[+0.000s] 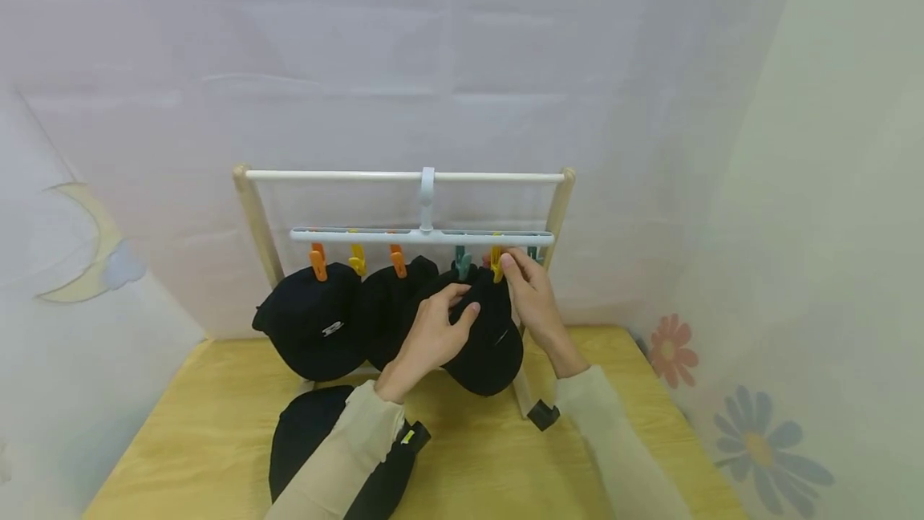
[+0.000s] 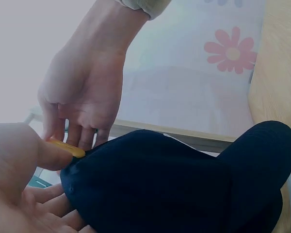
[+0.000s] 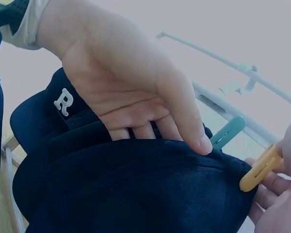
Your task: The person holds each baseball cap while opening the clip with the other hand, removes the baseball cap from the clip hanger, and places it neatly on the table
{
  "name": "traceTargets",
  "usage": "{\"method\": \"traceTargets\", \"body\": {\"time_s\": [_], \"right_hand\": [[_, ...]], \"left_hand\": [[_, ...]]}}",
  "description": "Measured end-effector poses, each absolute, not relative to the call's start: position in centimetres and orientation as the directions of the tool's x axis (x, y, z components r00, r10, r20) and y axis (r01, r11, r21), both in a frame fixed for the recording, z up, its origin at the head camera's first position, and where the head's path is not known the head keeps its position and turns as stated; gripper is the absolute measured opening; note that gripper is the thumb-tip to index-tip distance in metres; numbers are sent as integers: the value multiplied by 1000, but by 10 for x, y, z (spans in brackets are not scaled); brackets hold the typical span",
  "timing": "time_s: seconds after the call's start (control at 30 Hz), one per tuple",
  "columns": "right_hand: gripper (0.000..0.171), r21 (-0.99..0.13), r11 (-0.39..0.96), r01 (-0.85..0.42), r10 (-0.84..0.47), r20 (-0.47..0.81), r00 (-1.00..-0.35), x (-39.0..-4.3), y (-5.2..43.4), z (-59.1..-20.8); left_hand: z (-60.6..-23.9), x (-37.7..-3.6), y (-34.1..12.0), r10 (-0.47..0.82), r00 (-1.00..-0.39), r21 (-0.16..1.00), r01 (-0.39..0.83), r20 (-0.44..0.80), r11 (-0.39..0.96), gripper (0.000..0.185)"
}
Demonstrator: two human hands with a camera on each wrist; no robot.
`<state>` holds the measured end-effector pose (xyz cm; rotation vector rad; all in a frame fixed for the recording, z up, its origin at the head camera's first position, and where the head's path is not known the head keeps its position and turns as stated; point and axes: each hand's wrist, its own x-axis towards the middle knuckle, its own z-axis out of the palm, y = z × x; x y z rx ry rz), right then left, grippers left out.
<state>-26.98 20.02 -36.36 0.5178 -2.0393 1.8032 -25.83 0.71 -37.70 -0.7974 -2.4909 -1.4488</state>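
Observation:
In the head view, my left hand (image 1: 436, 331) holds a black cap (image 1: 491, 343) near its upper edge, thumb in front and fingers partly hidden behind the fabric. My right hand (image 1: 532, 295) pinches a yellow clip (image 1: 496, 263) at the top of this cap; in the right wrist view the yellow clip (image 3: 260, 169) sits over the cap's corner. A green clip (image 3: 229, 132) stands just beside it. The clips hang from a pale blue hanger (image 1: 361, 237). More black caps (image 1: 310, 319) hang on its left half, under orange and yellow clips.
The hanger hooks onto a white rail (image 1: 325, 175) between wooden posts (image 1: 257, 223). Another black cap (image 1: 299, 432) lies on the wooden table (image 1: 202, 424) under my left forearm. A second green clip (image 1: 532, 253) hangs at the hanger's right end. Walls stand behind and at the sides.

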Motion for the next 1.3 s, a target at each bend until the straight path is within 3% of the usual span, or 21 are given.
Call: {"method": "traceTargets", "body": {"time_s": [0.57, 1.3], "right_hand": [[47, -904, -55, -423, 14, 423, -906, -276, 210, -360], [42, -924, -44, -380, 96, 375, -922, -278, 202, -360]], "left_hand": [[-376, -266, 26, 365, -839, 760, 530, 405, 375, 31], [-379, -262, 20, 345, -829, 750, 551, 440, 366, 23]]}}
